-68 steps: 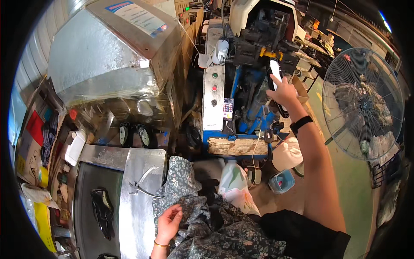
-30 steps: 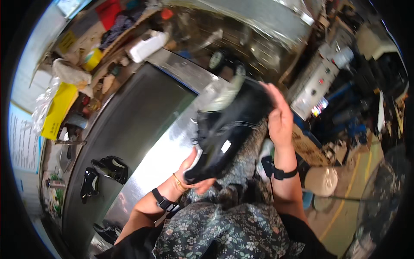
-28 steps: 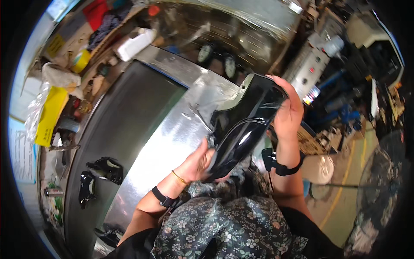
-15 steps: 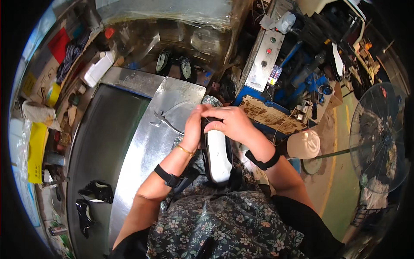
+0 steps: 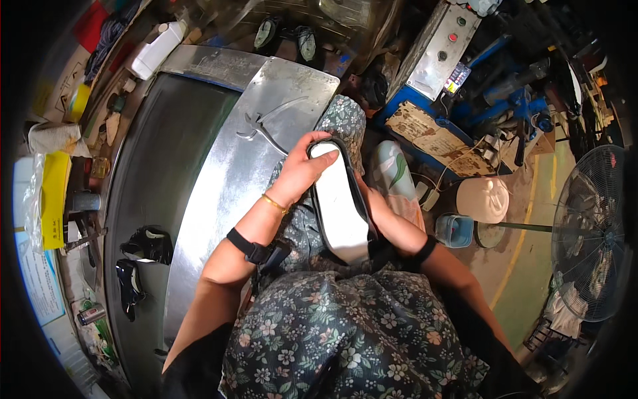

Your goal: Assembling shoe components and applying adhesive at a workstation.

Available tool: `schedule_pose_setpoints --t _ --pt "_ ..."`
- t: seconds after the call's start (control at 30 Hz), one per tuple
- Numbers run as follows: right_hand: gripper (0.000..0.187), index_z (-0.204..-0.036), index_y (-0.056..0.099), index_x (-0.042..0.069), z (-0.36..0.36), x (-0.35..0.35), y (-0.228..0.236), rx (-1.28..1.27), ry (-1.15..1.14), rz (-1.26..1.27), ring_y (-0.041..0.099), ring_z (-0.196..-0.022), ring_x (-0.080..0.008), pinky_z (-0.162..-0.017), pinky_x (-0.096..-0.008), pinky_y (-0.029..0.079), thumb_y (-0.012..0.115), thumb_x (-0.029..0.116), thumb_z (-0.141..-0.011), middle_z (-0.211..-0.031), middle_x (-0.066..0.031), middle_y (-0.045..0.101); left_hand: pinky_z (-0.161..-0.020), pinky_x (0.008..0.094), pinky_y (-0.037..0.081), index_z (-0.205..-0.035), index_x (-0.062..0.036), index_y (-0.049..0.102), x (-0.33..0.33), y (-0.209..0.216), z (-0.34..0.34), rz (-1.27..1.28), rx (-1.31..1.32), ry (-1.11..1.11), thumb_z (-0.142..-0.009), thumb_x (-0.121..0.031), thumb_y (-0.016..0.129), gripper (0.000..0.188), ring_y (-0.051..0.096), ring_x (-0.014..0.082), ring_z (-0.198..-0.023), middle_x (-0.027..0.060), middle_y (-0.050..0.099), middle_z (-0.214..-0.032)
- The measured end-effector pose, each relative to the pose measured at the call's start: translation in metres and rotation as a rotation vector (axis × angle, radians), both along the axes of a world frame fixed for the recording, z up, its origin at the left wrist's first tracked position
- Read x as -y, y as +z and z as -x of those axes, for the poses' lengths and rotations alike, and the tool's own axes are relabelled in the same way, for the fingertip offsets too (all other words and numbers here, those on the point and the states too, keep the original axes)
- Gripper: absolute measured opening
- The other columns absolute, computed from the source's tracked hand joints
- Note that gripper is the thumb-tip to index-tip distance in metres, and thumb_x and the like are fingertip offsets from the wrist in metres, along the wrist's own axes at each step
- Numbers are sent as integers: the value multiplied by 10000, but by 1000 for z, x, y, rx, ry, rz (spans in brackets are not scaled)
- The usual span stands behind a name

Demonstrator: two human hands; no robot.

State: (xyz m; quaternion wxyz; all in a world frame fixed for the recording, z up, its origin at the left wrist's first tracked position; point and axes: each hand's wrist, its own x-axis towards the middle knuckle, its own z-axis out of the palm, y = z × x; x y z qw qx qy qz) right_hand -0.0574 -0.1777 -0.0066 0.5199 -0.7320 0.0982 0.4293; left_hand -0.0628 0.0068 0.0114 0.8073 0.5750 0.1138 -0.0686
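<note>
A black shoe upper (image 5: 341, 206) with a white sole-side board rests bottom up over my lap. My left hand (image 5: 299, 169) is closed round its far end, thumb on the white board. My right hand (image 5: 382, 209) holds the shoe's right side, its fingers mostly hidden beneath and behind it. To the left of my left hand, metal pincers (image 5: 260, 126) lie with handles spread on the shiny metal ledge (image 5: 229, 166).
Two black shoes (image 5: 147, 245) lie on the dark conveyor belt (image 5: 176, 153) at left. More shoes (image 5: 306, 44) stand beyond the ledge. A control box (image 5: 442, 50), a pale plastic jug (image 5: 482, 199), a blue tub (image 5: 454, 230) and a large fan (image 5: 591, 233) are to the right.
My right hand has moved from the shoe's far end down to its right side. More of the white board shows, and my left thumb is now on it. The view has shifted.
</note>
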Motion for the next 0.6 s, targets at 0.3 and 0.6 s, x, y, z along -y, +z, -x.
schedule_pose_setpoints --t 0.3,0.6 --pt "213 -767 566 -32 -17 -4 15 1327 650 431 639 -570 -330 -501 -411 512 488 127 -885 -661 -163 618 -803 242 485 -1237 -16 516 1 -4 -21 -101 -11 -59 -894 -74 663 378 578 113 -914 42 621 -1015" --pt "277 -1007 597 -61 -18 10 29 1110 838 585 691 -846 -282 -677 -337 551 547 200 -929 -992 -200 655 -743 235 492 -1249 -4 494 7 -11 -39 -354 -12 -112 -897 -100 676 408 577 96 -868 45 625 -980"
